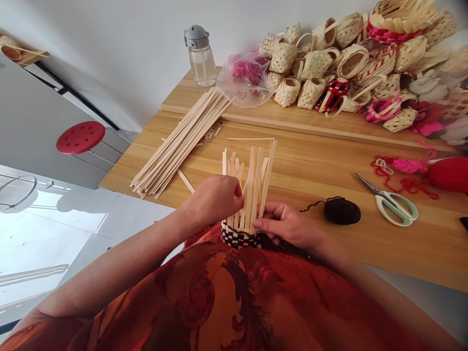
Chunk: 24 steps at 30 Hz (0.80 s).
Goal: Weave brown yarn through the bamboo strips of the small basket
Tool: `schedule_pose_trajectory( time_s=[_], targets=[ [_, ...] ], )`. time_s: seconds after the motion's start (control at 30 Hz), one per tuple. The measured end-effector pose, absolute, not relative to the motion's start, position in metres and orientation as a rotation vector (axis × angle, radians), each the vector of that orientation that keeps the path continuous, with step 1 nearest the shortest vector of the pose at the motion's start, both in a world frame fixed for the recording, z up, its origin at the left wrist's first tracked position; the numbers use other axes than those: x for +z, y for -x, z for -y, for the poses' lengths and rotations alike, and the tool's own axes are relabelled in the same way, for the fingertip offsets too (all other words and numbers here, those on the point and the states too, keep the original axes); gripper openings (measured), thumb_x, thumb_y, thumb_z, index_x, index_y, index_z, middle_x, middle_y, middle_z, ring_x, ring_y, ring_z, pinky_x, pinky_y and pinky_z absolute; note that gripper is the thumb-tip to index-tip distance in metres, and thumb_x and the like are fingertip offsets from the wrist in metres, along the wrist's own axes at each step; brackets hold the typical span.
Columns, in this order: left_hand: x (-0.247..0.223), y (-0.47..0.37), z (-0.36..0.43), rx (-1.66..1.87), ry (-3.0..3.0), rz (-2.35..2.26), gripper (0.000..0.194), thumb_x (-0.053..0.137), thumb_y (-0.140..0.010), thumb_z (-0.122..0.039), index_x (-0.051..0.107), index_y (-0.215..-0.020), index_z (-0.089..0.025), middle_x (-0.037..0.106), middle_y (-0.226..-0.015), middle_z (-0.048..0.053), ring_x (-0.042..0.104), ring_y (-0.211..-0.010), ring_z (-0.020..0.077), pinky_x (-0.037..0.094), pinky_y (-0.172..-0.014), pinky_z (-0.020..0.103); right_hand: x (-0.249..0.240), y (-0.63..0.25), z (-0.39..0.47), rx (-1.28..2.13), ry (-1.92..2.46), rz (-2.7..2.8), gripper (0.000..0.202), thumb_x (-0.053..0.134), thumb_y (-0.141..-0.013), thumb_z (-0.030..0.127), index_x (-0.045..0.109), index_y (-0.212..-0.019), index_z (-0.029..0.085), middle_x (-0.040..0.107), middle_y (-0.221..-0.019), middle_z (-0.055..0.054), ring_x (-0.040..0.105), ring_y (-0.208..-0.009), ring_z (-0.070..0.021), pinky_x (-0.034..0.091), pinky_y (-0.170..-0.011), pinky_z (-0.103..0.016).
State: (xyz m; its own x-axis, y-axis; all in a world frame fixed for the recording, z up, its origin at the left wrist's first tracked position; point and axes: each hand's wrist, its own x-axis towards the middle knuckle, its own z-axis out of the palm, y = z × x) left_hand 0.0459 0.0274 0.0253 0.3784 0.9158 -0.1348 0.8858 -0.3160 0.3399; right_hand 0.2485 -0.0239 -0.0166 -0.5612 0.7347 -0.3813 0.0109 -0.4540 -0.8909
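Note:
A half-woven basket [241, 238] with a black-and-pale checked band sits against my lap at the table's edge. Pale upright wooden strips [252, 185] rise from its band, and one is bent over sideways at the top. My right hand [287, 225] grips the basket's right side, thumb on the strips just above the weave. Over the left side of the strips, my left hand [216, 197] is closed with curled fingers; whatever they pinch is hidden. A ball of dark yarn [342, 211] lies to the right, its loose tail pointing toward my right hand.
Scissors [397, 207] lie right of the yarn, near a red yarn ball [449, 174]. A bundle of loose strips [183, 141] lies at the left. Behind stand a bottle [202, 66], a plastic bag [246, 80] and several small woven baskets [316, 65]. A red stool [81, 137] stands beyond the table.

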Motion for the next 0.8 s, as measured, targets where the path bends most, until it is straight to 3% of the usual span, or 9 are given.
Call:
schedule_pose_trajectory(
  time_s=[0.2,0.43,0.6,0.7,0.8],
  targets=[
    [0.034,-0.045,-0.023,0.410,-1.978,-1.515,0.007,0.062,-0.076,-0.024,0.062,-0.070,-0.021,0.062,-0.057,-0.002,0.055,-0.050,0.0141,0.038,-0.051,0.027,-0.018,-0.249,0.024,2.067,1.111,1.223,0.031,0.080,-0.079,0.045,0.069,-0.084,0.017,0.051,-0.054,0.007,0.040,-0.044,-0.0052,0.037,-0.037,-0.014],
    [0.019,-0.035,-0.009,0.700,-1.546,-1.369,0.013,0.059,-0.085,-0.022,0.048,-0.079,-0.022,0.061,-0.063,-0.004,0.063,-0.057,0.0121,0.045,-0.050,0.022,-0.019,-0.248,0.023,2.085,1.121,1.166,0.031,0.080,-0.077,0.044,0.067,-0.083,0.016,0.050,-0.056,0.007,0.039,-0.043,-0.0051,0.035,-0.036,-0.015],
    [0.014,-0.037,-0.007,0.815,-1.497,-1.341,0.017,0.063,-0.083,-0.019,0.048,-0.090,-0.022,0.058,-0.074,-0.005,0.060,-0.061,0.0101,0.045,-0.049,0.019,-0.018,-0.245,0.023,2.075,1.127,1.172,0.032,0.079,-0.078,0.045,0.065,-0.080,0.017,0.049,-0.055,0.007,0.039,-0.044,-0.0050,0.036,-0.037,-0.014],
    [0.017,-0.037,-0.007,0.859,-1.352,-1.272,0.037,0.065,-0.081,-0.017,0.045,-0.111,-0.024,0.058,-0.072,-0.008,0.058,-0.057,0.0104,0.047,-0.049,0.020,-0.019,-0.245,0.024,2.084,1.130,1.198,0.034,0.078,-0.078,0.047,0.064,-0.080,0.016,0.049,-0.054,0.007,0.039,-0.044,-0.0050,0.036,-0.037,-0.014],
    [0.020,-0.034,-0.006,0.793,-1.270,-1.159,0.022,0.068,-0.082,-0.022,0.055,-0.099,-0.018,0.057,-0.070,-0.006,0.057,-0.058,0.0099,0.050,-0.052,0.021,-0.021,-0.245,0.025,2.083,1.141,1.190,0.034,0.078,-0.078,0.047,0.064,-0.082,0.016,0.048,-0.054,0.008,0.038,-0.043,-0.0048,0.037,-0.037,-0.015]
  ],
)
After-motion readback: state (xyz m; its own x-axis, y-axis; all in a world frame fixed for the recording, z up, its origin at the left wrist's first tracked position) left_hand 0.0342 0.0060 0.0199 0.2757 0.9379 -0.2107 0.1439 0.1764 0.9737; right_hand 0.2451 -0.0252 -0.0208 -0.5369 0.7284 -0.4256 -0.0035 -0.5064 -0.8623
